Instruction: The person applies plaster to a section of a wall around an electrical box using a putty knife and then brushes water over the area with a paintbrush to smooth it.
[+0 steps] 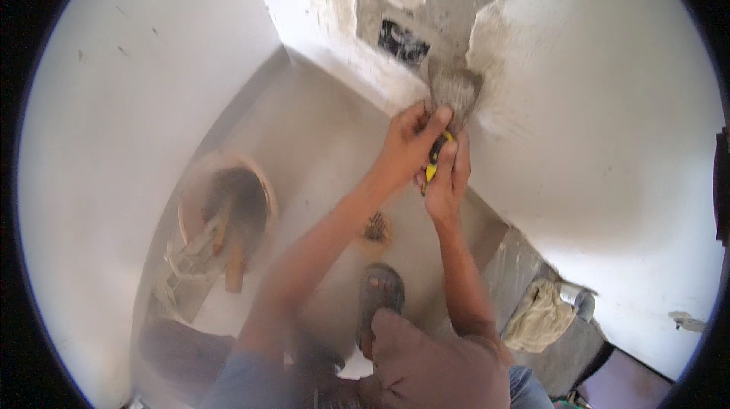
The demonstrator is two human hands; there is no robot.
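My right hand (445, 181) grips the yellow-and-black handle (433, 171) of a putty knife, whose wide, grey, dust-coated blade (456, 88) is held up at the patched wall corner (445, 2). My left hand (411, 143) has its fingers closed at the base of that blade, thumb on its face, just above my right hand. Above and left of the blade sits a square wall recess with a black insert (404, 42), amid rough grey and white plaster. Whether the blade touches the wall is unclear.
An orange-rimmed bucket (262, 184) with trowels or wooden-handled tools (232, 264) stands on the grey floor (319, 120) at left. A rusty drain grate (375, 226) lies below my hands, near my sandalled foot (379, 287). A beige cloth (536, 314) and short pipe (584, 304) are at lower right.
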